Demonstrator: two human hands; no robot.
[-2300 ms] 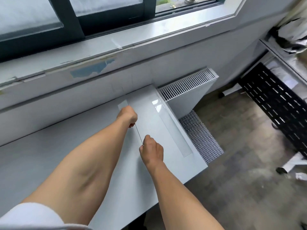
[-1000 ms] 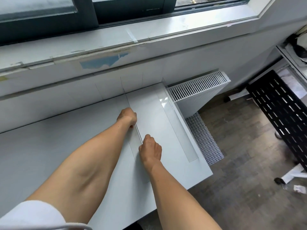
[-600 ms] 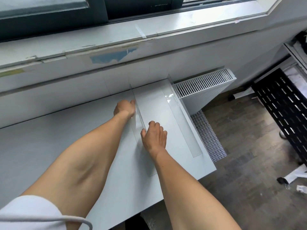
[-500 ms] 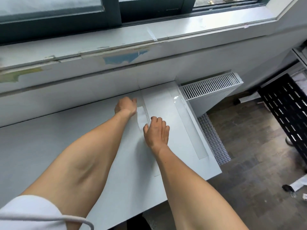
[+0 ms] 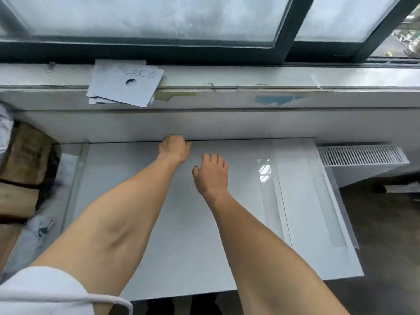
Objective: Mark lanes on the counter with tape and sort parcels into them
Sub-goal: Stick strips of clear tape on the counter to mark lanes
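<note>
The white counter [image 5: 186, 235] runs under the window. A clear tape strip [image 5: 269, 189] lies front to back on it, right of my hands. A second clear strip [image 5: 327, 201] lies near the right end and a third clear strip [image 5: 76, 178] near the left. My left hand [image 5: 175, 147] is curled at the counter's back edge against the wall; nothing shows in it. My right hand [image 5: 211, 173] lies flat on the bare counter with straight fingers. Brown cardboard parcels [image 5: 25, 160] and grey bagged parcels [image 5: 34, 230] are piled at the far left.
White flat envelopes [image 5: 125, 85] lie stacked on the window sill [image 5: 250, 76] above my left hand. A white radiator [image 5: 361, 155] stands beyond the counter's right end, with dark floor [image 5: 386, 235] below it.
Both hands have left the newly laid tape strip and moved left along the counter. My right hand has gone from pinching to lying flat. The view has swung left, showing the parcels.
</note>
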